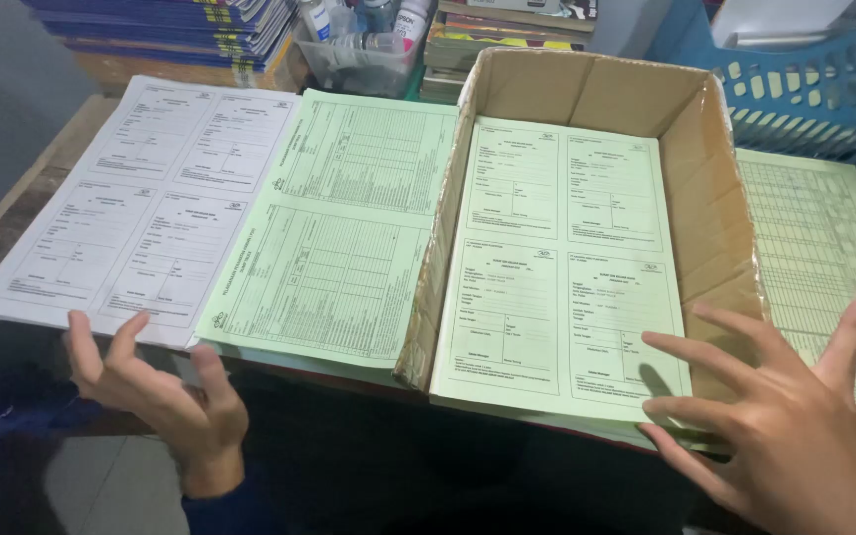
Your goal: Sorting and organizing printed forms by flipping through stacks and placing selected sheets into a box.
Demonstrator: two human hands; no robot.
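**Two empty hands at the near edge of stacked forms**

The left hand (156,391) hangs just off the near edge of the counter (12,223), palm turned up, fingers curled apart and gripping nothing. Just beyond its fingertips lies the white form stack (141,198); to that hand's right, edge to edge with the white stack, lies a pale green form stack (344,228).

The right hand (795,416) is spread wide, fingers apart, holding nothing. Its fingertips (658,341) sit at the near right corner of the green sheets (557,267) that lie in the open cardboard box (710,198), seemingly touching the top sheet. Under and to the right of that hand lies a green ruled table sheet (824,248).

Farther from both hands, past the box, stands a blue plastic basket (804,89). Beyond the left hand's stacks are a pile of blue books (165,25) and a clear tray of small bottles (364,45).
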